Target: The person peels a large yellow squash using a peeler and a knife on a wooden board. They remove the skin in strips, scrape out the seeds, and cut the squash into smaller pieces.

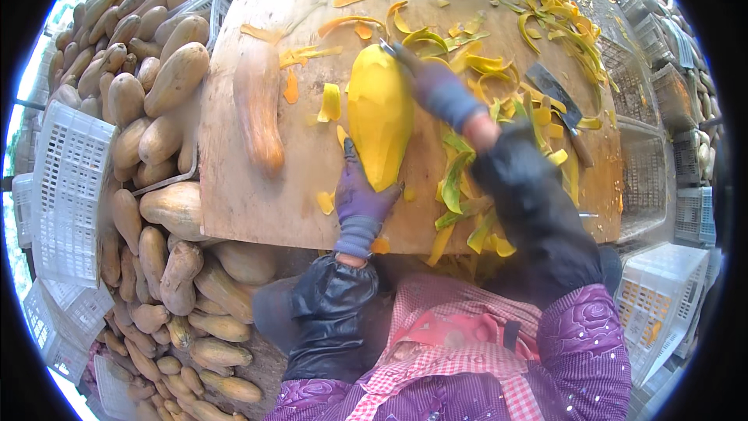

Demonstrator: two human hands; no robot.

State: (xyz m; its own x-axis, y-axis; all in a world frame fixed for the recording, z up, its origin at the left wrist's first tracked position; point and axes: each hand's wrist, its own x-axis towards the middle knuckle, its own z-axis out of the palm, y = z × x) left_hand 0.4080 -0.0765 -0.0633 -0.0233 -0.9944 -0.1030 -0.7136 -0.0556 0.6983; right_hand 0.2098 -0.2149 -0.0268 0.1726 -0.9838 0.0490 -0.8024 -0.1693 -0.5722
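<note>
A peeled yellow squash [380, 111] lies lengthwise on the wooden board [315, 210]. My left hand [363, 193], in a purple glove, cups its near end, thumb along the left side. At the far end my right hand [429, 79], also gloved and slightly blurred, holds a small metal-edged tool, probably a peeler [387, 47], against the squash; its handle is hidden in the fingers. An unpeeled tan squash [260, 111] rests on the left of the board. Curled yellow-green peels [459, 181] lie around my right forearm.
A cleaver [555, 93] with a wooden handle lies at the board's right side, among peels. More peels [561, 17] are heaped at the far right corner. Unpeeled squashes [175, 82] are piled on the left, beside a white plastic crate [73, 193]. Another crate [660, 304] stands at lower right.
</note>
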